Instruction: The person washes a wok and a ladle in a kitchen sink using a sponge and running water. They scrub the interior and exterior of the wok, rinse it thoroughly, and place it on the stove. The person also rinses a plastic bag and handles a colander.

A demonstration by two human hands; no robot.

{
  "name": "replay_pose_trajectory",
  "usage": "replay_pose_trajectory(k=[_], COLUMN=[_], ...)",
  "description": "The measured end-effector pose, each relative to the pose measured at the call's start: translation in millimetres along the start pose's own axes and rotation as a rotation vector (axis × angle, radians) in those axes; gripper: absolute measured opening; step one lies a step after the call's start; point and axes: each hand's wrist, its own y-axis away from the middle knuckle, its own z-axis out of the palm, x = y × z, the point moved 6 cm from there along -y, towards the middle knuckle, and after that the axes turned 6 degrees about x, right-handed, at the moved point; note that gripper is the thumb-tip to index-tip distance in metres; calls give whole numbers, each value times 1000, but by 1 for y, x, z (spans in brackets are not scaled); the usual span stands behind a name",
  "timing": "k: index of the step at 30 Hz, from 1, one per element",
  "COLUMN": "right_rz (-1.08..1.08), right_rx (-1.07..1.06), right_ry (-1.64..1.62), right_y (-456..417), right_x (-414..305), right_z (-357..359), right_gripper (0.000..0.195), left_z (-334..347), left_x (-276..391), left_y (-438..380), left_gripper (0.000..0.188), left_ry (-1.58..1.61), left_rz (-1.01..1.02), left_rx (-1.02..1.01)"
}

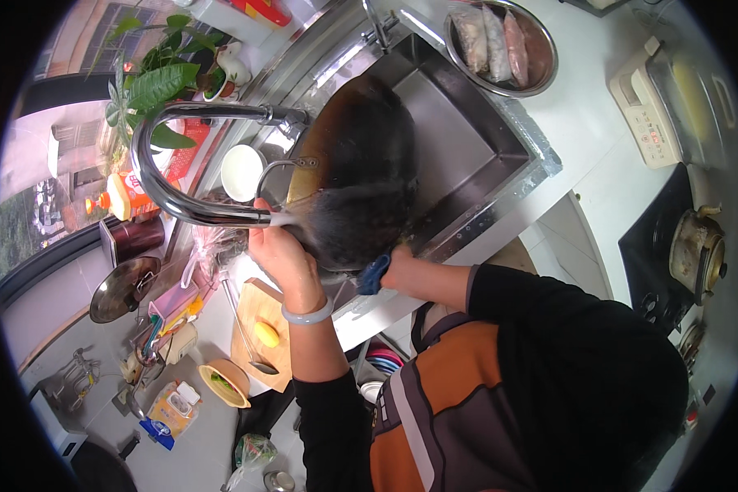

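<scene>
A large dark wok (pixel 369 160) is tilted over the steel sink (pixel 461 123), its blackened surface wet. Water runs onto it from the spout of a curved chrome faucet (pixel 160 184). My left hand (pixel 283 246), with a pale bangle at the wrist, grips the wok's rim near the wire handle (pixel 273 172); its fingers are partly behind the spout. At the lower edge of the wok is my right hand (pixel 400 264), beside a dark blue cloth (pixel 374 275). Its fingers are mostly hidden, so its hold on the cloth or wok is unclear.
A white bowl (pixel 243 173) sits left of the wok. A steel bowl (pixel 544 55) with bagged food stands behind the sink's right side. Nearer on the left lie a wooden cutting board (pixel 252 307), a ladle (pixel 263 368) and a yellow bowl (pixel 237 384). A kettle (pixel 689 246) stands on the stove.
</scene>
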Motion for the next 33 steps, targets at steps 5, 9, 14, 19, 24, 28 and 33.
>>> replay_pose_trajectory(k=[5,9,14,19,24,28,33], right_rz=[152,-65,-464,-857,-1300,-1462,-1304], right_rx=[-108,-254,-412,-235,-265,-497,-834], right_ry=[113,308,497,988,1618,2124,2754], right_y=[59,45,69,109,98,6,-63], right_x=[-18,-121,-254,-333,-291,-228,-90], right_z=[-3,-2,25,36,96,125,74], right_gripper=[46,39,39,28,34,32,51], left_z=[1,-4,-16,-27,-68,-112,-143], left_x=[13,5,-18,-43,-74,-116,-154], left_y=[15,27,30,38,34,21,16], left_gripper=[21,22,24,45,48,39,31], left_ry=[-281,-314,-240,-519,-670,-615,-476], left_rz=[158,153,287,583,793,537,515], left_rx=[-49,-162,-366,-557,-514,-206,-59])
